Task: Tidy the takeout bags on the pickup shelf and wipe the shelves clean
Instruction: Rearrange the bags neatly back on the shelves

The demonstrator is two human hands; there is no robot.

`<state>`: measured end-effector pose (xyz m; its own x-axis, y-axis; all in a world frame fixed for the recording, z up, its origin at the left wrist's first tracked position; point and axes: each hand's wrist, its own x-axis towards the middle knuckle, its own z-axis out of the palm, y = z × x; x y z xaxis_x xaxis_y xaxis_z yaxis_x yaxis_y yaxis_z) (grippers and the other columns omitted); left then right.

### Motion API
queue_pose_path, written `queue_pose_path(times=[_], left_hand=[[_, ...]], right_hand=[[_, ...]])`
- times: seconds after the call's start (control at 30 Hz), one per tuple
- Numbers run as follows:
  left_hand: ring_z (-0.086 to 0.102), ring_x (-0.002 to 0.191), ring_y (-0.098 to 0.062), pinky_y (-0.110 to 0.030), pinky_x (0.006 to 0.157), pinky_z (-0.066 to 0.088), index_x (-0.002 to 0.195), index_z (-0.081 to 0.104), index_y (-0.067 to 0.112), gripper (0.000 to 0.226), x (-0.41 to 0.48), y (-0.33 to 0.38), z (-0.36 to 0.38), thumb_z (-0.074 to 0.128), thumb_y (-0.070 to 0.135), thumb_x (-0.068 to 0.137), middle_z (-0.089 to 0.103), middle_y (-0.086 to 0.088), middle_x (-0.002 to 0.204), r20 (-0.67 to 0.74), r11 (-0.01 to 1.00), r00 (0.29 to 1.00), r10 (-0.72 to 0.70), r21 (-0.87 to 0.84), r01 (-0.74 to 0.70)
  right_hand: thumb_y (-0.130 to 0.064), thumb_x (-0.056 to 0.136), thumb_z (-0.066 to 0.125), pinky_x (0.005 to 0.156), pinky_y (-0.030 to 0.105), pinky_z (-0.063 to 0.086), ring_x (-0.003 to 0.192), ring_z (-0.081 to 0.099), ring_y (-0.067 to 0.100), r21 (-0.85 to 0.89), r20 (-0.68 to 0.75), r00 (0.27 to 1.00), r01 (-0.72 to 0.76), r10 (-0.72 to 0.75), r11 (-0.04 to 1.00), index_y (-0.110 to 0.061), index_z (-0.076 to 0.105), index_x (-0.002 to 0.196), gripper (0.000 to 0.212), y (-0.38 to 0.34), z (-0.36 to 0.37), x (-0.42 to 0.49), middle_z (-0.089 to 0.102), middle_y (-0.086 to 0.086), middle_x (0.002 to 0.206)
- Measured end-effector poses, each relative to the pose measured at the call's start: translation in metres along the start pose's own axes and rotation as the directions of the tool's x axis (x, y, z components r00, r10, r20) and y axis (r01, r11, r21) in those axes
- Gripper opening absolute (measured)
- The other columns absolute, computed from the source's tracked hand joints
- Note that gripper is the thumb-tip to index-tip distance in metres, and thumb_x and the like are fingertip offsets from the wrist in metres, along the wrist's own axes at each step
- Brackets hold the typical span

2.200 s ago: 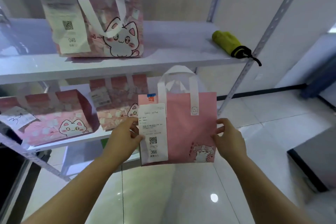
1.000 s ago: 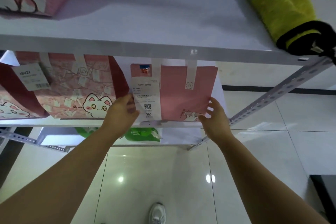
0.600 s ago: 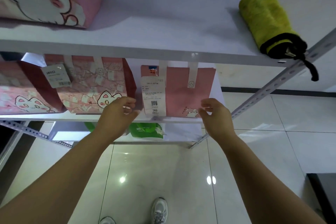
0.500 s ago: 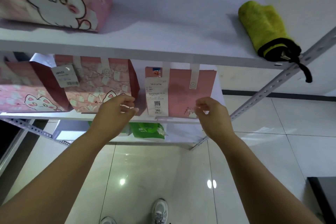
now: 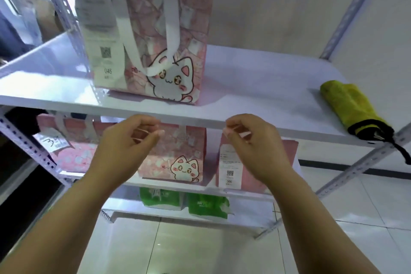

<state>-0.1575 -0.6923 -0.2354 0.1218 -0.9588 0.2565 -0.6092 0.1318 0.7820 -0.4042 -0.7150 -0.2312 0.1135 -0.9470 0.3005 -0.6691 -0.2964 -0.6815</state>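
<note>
The left hand [image 5: 124, 147] hovers empty, fingers loosely curled, at the front edge of the upper shelf [image 5: 255, 87]. The tall cat bag [image 5: 155, 40] stands on that shelf at its 12 o'clock. The right hand [image 5: 253, 149] is equally empty. It seems best to take the bag by both sides and keep it upright — the green cloth [image 5: 349, 107] lies at the right hand's 2 o'clock, ready for wiping.

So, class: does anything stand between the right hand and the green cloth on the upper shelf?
Nothing visible does. The right hand holds nothing at the front edge of the upper shelf; no object lies on the shelf between it and the green cloth. The tall cat bag stands to the left.
</note>
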Motion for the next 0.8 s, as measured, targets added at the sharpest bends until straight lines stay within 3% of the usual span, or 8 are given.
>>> queue_pose_path(times=[0.2, 0.37, 0.47, 0.6, 0.67, 0.8], left_hand=[[0.062, 0.074, 0.006, -0.017, 0.062, 0.045, 0.087, 0.059, 0.046, 0.020, 0.046, -0.019, -0.061, 0.068, 0.030, 0.081, 0.066, 0.021, 0.082, -0.141, 0.997, 0.987, 0.074, -0.011, -0.077], [0.061, 0.082, 0.003, -0.011, 0.062, 0.040, 0.106, 0.058, 0.033, 0.026, 0.088, -0.042, -0.090, 0.067, 0.026, 0.082, 0.062, 0.011, 0.095, -0.272, 0.994, 0.957, 0.104, 0.003, -0.108], [0.056, 0.091, -0.010, -0.014, 0.065, 0.040, 0.117, 0.054, 0.023, 0.040, 0.108, -0.055, -0.095, 0.070, 0.023, 0.081, 0.055, 0.000, 0.111, -0.316, 0.996, 0.945, 0.089, 0.008, -0.091], [0.050, 0.110, -0.017, -0.029, 0.087, 0.040, 0.136, 0.040, 0.020, 0.060, 0.126, -0.065, -0.093, 0.068, 0.026, 0.082, 0.048, -0.005, 0.130, -0.281, 1.000, 0.960, -0.007, 0.005, 0.009], [0.052, 0.114, -0.018, -0.034, 0.089, 0.041, 0.138, 0.038, 0.023, 0.058, 0.130, -0.067, -0.089, 0.064, 0.027, 0.085, 0.052, 0.001, 0.131, -0.202, 0.999, 0.978, -0.047, -0.035, 0.041], [0.059, 0.094, -0.013, -0.025, 0.072, 0.042, 0.118, 0.053, 0.029, 0.034, 0.130, -0.066, -0.080, 0.061, 0.018, 0.087, 0.062, 0.012, 0.111, -0.177, 0.997, 0.984, -0.017, -0.074, 0.004]], right_hand=[[-0.029, 0.087, 0.060, 0.073, 0.021, 0.050, 0.084, 0.058, -0.003, -0.003, -0.177, 0.983, 0.044, -0.044, 0.999, -0.027, 0.062, 0.103, 0.016, -0.046, 0.022, 0.042, 0.062, -0.017, 0.095], [-0.024, 0.086, 0.063, 0.078, 0.025, 0.044, 0.092, 0.058, 0.009, 0.029, -0.295, 0.955, -0.032, 0.039, 0.999, -0.022, 0.056, 0.117, 0.032, -0.063, 0.038, 0.071, 0.060, -0.007, 0.110], [-0.028, 0.086, 0.064, 0.081, 0.029, 0.045, 0.097, 0.056, 0.012, 0.043, -0.295, 0.949, -0.103, 0.111, 0.994, -0.021, 0.048, 0.127, 0.045, -0.067, 0.045, 0.080, 0.056, -0.006, 0.116], [-0.029, 0.087, 0.061, 0.086, 0.034, 0.046, 0.105, 0.056, 0.016, 0.046, -0.208, 0.960, -0.183, 0.188, 0.982, -0.024, 0.041, 0.134, 0.051, -0.071, 0.051, 0.087, 0.053, -0.004, 0.125], [-0.027, 0.088, 0.059, 0.082, 0.031, 0.047, 0.101, 0.058, 0.015, 0.048, -0.169, 0.966, -0.188, 0.194, 0.981, -0.027, 0.043, 0.130, 0.045, -0.072, 0.052, 0.088, 0.054, -0.005, 0.124], [-0.019, 0.090, 0.055, 0.058, 0.014, 0.041, 0.082, 0.058, -0.003, 0.109, -0.165, 0.965, -0.186, 0.203, 0.976, -0.028, 0.046, 0.125, 0.037, -0.072, 0.052, 0.090, 0.058, -0.012, 0.107]])
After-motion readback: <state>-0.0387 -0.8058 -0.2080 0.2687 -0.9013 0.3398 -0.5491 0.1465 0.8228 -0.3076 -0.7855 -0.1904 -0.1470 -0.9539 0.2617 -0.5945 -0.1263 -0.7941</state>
